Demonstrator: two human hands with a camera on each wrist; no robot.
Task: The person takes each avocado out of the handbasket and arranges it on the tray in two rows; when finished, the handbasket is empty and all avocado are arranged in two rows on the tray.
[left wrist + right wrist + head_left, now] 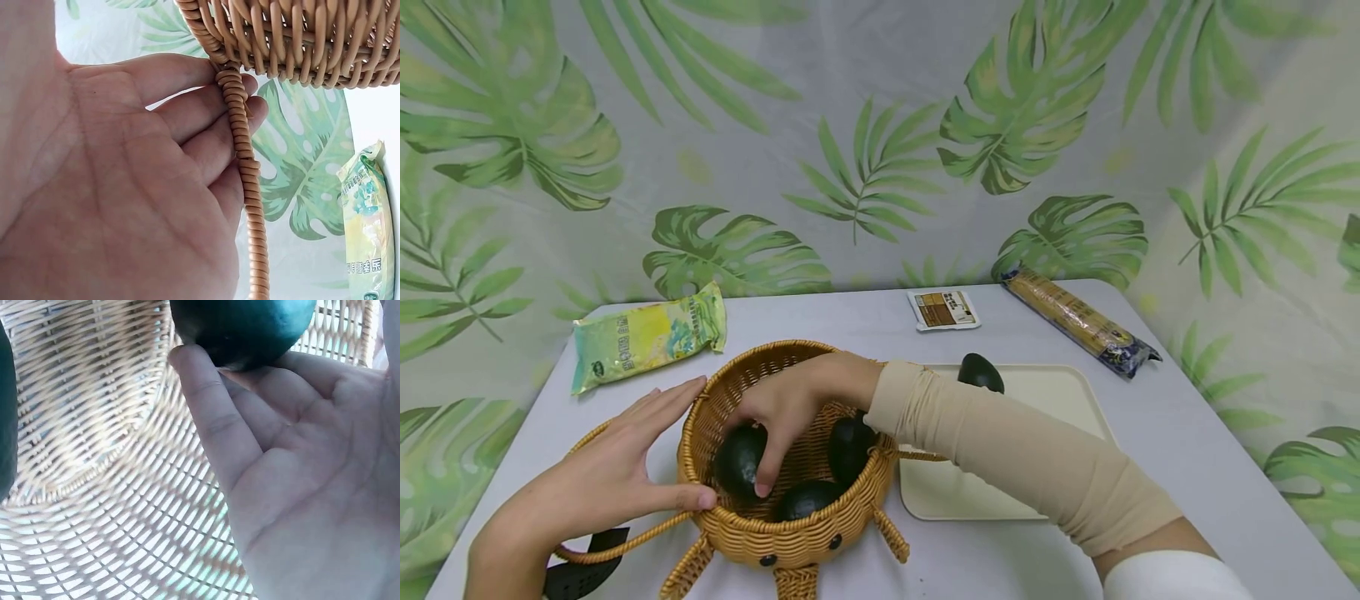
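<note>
While the right hand (793, 400) pinches an avocado (739, 465), lower left, and the left hand (613, 473) rests, fingers spread, glossy skin could cause slipping!

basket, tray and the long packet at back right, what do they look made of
Basket: wicker-like strands, slightly glossy; the open weave shows it, though plastic imitation is possible.
Tray: probably plastic, smooth and cream; its even surface and rounded corners suggest it.
Long packet: likely shiny plastic film, judging by its glare and crinkled end.

Right fingers (773, 457) around avocado (739, 463) in basket (805, 533)
</note>
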